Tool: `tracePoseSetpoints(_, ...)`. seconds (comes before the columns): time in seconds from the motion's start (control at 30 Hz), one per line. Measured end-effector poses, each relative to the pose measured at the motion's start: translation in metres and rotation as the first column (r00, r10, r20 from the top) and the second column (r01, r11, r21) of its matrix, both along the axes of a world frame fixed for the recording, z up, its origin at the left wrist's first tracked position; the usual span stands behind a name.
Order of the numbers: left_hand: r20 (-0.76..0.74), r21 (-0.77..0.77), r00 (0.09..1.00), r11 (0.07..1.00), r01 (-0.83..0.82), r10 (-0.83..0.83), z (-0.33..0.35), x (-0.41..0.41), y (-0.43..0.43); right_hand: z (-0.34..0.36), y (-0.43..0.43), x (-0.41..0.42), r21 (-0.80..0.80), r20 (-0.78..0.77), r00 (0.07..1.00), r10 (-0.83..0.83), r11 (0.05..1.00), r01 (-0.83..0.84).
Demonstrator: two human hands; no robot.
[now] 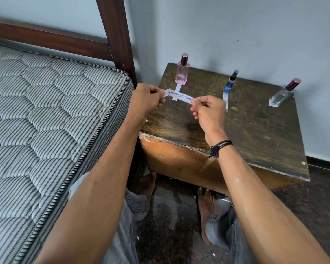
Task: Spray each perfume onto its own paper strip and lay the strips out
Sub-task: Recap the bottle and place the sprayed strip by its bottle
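Note:
Three perfume bottles stand along the back of a worn wooden bedside table (255,130): a pink bottle (182,71) at the left, a small blue spray bottle (229,82) in the middle, a clear bottle with a maroon cap (283,93) at the right. A white paper strip (177,88) lies in front of the pink bottle, another strip (225,101) in front of the blue one. My left hand (147,98) and my right hand (208,109) pinch the two ends of a printed paper strip (179,95), stretched just above the table's left part.
A striped quilted mattress (46,121) on a dark wooden bed frame (118,35) borders the table on the left. A pale wall stands right behind the bottles. My bare feet and grey trousers are on the dark floor (179,225) below the table's front edge.

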State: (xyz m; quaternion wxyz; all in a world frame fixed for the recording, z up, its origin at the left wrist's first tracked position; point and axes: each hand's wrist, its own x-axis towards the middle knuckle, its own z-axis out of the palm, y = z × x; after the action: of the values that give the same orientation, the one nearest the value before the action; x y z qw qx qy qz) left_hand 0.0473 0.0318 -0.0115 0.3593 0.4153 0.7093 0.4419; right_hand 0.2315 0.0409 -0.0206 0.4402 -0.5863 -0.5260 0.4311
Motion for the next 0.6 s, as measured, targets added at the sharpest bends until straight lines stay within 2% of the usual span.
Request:
tracePoseSetpoints(0.37, -0.055, -0.057, 0.998, 0.998, -0.035, 0.032, -0.0038, 0.0001, 0.0015, 0.0092, 0.0005, 0.0048, -0.015, 0.024, 1.0, -0.01, 1.0, 0.01)
tracePoseSetpoints(0.6, -0.117, -0.033, 0.99, 0.996, -0.084, 0.08, 0.0032, 0.0076, -0.002, 0.0083, 0.0008, 0.0047, -0.005, 0.047, 0.999, -0.017, 1.0, 0.017)
